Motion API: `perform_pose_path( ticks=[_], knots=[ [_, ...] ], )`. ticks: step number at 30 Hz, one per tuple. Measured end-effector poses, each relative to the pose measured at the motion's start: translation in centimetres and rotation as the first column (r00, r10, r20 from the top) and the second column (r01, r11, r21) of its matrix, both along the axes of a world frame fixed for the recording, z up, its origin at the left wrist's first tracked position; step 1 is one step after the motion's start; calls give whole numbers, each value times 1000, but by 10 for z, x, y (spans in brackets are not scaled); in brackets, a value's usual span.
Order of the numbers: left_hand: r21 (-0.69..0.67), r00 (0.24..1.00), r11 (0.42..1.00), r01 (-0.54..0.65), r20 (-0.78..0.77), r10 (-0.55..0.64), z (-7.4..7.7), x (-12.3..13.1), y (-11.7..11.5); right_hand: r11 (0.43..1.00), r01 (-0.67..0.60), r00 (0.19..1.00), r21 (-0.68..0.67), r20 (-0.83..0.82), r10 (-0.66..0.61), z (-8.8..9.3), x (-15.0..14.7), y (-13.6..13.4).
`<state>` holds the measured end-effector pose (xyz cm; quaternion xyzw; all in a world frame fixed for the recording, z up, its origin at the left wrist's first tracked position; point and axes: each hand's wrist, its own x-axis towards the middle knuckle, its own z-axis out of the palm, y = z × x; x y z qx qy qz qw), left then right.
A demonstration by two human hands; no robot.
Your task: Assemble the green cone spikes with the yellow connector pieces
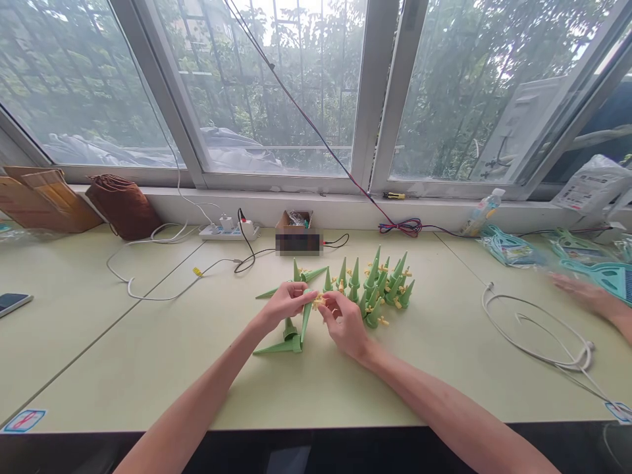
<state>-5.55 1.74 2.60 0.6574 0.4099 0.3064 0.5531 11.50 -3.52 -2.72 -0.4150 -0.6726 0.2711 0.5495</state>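
My left hand (284, 306) is closed around a green plastic watering spike (306, 321), its point slanting down toward the table. The fingers of my right hand (346, 326) pinch a small yellow valve (318, 302) at the upper end of that spike; whether the two parts are joined I cannot tell. Below my left hand lie loose green spikes (279, 347) without visible valves, with a few more behind it. Just beyond my right hand, several green spikes (371, 280) stand points up in a cluster, many with yellow valves at their sides.
At the back are a small open box (295, 224), a power strip (230, 230) and a bottle (484, 212). White cables (538, 355) lie on the right. Another person's hand (587, 293) is by the bagged teal items (605, 276). A phone (14, 303) lies far left.
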Motion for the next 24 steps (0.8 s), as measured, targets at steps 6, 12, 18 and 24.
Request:
perform_pose_path(
  ticks=[6,12,18,24],
  knots=[
    [9,1000,1000,4,2,-4,0,0,-1,1000,-29,999,-1,-35,29,-3,0,3],
    [31,1000,1000,4,-23,-4,0,1,-2,999,2,1000,-46,28,0,-3,3,4],
    [21,999,999,-36,-26,37,2,2,-2,1000,-12,1000,-18,7,13,1,0,2],
    [46,999,999,-1,-39,3,-1,1,-2,999,-5,999,-37,39,7,-3,2,5]
  ],
)
